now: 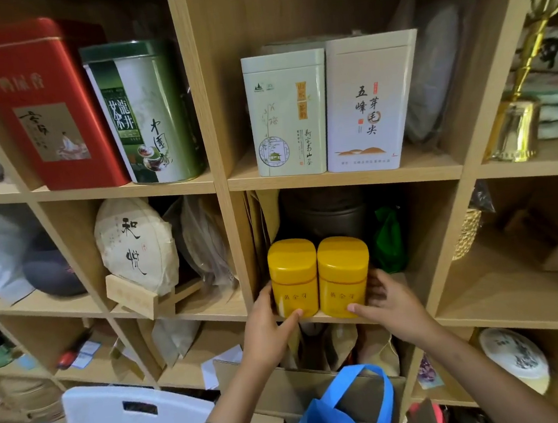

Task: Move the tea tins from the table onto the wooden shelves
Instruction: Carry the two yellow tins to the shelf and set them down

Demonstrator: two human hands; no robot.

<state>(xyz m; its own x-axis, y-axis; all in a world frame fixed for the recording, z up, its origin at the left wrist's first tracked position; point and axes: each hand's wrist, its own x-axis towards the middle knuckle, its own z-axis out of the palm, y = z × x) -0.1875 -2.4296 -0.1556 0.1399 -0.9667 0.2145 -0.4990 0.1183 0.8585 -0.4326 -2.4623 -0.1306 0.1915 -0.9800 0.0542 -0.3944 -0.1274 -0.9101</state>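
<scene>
Two small yellow tea tins stand side by side at the front edge of a middle shelf compartment: the left yellow tin and the right yellow tin. My left hand cups the left tin from its outer side, thumb on its lower front. My right hand cups the right tin the same way. Both tins rest upright on the wooden shelf board. One compartment up stand a pale green tin and a white tin.
A red tin and a green round tin fill the upper left compartment. A dark canister and a green bag sit behind the yellow tins. A blue bag and a white chair back are below.
</scene>
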